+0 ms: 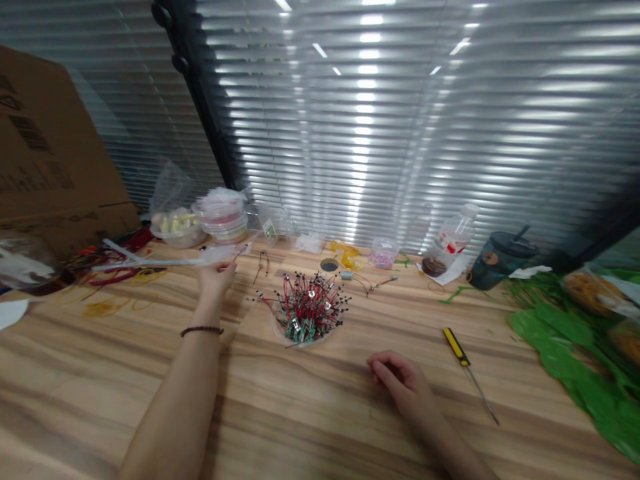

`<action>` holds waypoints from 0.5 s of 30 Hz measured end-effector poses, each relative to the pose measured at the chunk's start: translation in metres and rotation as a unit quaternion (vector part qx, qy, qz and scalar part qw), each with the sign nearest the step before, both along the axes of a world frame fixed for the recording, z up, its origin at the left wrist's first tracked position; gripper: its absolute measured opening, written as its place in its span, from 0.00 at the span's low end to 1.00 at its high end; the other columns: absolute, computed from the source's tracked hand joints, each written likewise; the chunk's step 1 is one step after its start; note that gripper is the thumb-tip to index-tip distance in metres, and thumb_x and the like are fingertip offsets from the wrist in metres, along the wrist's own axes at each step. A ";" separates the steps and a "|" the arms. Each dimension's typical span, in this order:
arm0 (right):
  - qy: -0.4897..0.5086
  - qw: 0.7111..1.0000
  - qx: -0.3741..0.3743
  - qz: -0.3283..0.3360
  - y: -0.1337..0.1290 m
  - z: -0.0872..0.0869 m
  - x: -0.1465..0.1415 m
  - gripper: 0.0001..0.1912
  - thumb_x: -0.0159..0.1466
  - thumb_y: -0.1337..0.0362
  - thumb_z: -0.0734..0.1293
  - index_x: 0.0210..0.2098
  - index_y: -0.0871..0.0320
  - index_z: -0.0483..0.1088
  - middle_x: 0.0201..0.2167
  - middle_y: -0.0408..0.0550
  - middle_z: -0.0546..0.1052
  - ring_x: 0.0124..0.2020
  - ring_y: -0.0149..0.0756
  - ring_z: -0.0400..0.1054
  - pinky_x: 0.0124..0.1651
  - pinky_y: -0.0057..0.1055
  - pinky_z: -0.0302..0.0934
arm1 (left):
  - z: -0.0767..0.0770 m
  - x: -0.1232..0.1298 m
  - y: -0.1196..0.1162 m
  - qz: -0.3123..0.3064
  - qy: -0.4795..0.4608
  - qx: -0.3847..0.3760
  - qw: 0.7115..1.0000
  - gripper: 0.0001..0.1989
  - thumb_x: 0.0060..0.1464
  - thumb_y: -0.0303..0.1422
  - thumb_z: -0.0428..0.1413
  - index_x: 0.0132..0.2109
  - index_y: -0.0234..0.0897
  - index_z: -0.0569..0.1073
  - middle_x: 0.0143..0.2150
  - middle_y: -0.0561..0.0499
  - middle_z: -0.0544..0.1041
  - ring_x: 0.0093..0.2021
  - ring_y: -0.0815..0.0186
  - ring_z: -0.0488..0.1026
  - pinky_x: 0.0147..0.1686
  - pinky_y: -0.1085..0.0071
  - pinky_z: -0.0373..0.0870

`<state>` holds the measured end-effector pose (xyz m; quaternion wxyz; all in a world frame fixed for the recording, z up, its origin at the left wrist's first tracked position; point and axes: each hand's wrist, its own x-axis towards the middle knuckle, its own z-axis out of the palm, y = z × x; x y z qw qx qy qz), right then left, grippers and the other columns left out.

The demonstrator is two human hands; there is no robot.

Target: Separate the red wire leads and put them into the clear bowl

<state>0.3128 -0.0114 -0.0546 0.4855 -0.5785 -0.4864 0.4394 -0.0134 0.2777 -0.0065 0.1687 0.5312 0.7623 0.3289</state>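
Note:
My left hand is stretched out to the back left, its fingers closed around the end of a thin dark red wire. Just beyond those fingers is a clear plastic bag. In the middle of the table, a shallow clear bowl holds a dense bunch of red and black wires with small green circuit boards at the bottom. To the right of the bowl my right hand rests on the table, fingers curled in toward the thumb, with nothing visible in it.
A yellow-black screwdriver lies right of my right hand. Green sheets, a dark tumbler and a bottle stand or lie farther right. Stacked tubs line the back; a cardboard box and pliers are left.

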 end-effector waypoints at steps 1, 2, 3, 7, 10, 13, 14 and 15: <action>-0.007 1.000 0.001 0.001 0.000 0.000 0.000 0.18 0.62 0.51 0.63 0.34 0.60 0.73 0.30 0.49 0.73 0.31 0.35 0.65 0.35 0.30 0.60 | -0.006 0.003 0.002 -0.005 0.006 -0.007 1.000 0.17 0.56 0.40 0.51 0.43 0.28 0.71 0.30 0.52 0.73 0.28 0.78 0.67 0.34 0.78 0.67; -0.015 1.000 0.003 0.002 0.000 0.001 0.000 0.18 0.62 0.51 0.63 0.34 0.60 0.73 0.31 0.50 0.73 0.31 0.36 0.66 0.35 0.30 0.60 | -0.011 0.007 0.003 -0.012 0.014 -0.017 1.000 0.17 0.55 0.40 0.51 0.42 0.28 0.72 0.31 0.51 0.74 0.29 0.76 0.68 0.34 0.77 0.67; -0.022 1.000 0.006 0.004 0.000 0.001 -0.001 0.18 0.62 0.51 0.63 0.34 0.60 0.73 0.31 0.50 0.73 0.32 0.36 0.66 0.36 0.30 0.60 | -0.015 0.009 0.003 -0.021 0.024 -0.026 0.999 0.18 0.54 0.40 0.51 0.42 0.28 0.73 0.32 0.49 0.75 0.30 0.74 0.69 0.34 0.77 0.67; -0.044 0.999 0.014 0.011 -0.001 0.003 -0.001 0.18 0.63 0.52 0.62 0.33 0.60 0.73 0.30 0.49 0.73 0.31 0.36 0.66 0.34 0.30 0.60 | -0.020 0.019 0.000 -0.060 0.072 -0.060 0.994 0.23 0.46 0.47 0.55 0.39 0.30 0.74 0.35 0.44 0.77 0.35 0.64 0.73 0.35 0.73 0.67; -0.065 0.998 0.016 0.015 -0.001 0.003 -0.001 0.17 0.63 0.52 0.61 0.34 0.60 0.73 0.28 0.49 0.72 0.30 0.36 0.65 0.33 0.30 0.60 | -0.017 0.027 -0.005 -0.062 0.110 -0.083 0.989 0.22 0.46 0.46 0.54 0.40 0.31 0.74 0.39 0.40 0.76 0.41 0.58 0.73 0.40 0.67 0.68; -0.082 0.996 0.022 0.015 -0.002 0.004 -0.001 0.17 0.63 0.53 0.61 0.34 0.60 0.73 0.29 0.49 0.73 0.31 0.37 0.66 0.34 0.31 0.60 | -0.013 0.033 -0.009 -0.044 0.138 -0.098 0.985 0.18 0.52 0.40 0.49 0.41 0.30 0.73 0.43 0.38 0.75 0.47 0.55 0.72 0.45 0.61 0.68; -0.087 0.996 0.023 0.015 -0.003 0.004 -0.001 0.16 0.63 0.53 0.61 0.34 0.60 0.73 0.29 0.50 0.73 0.32 0.37 0.66 0.35 0.31 0.60 | -0.012 0.034 -0.010 -0.040 0.144 -0.103 0.983 0.18 0.52 0.39 0.48 0.41 0.30 0.73 0.44 0.37 0.75 0.47 0.55 0.72 0.45 0.59 0.68; -0.090 0.996 0.024 0.015 -0.003 0.005 -0.002 0.16 0.63 0.54 0.61 0.34 0.60 0.73 0.30 0.50 0.74 0.32 0.37 0.66 0.35 0.31 0.60 | -0.011 0.034 -0.011 -0.038 0.148 -0.106 0.983 0.17 0.52 0.38 0.48 0.41 0.29 0.73 0.44 0.36 0.74 0.48 0.54 0.72 0.45 0.58 0.68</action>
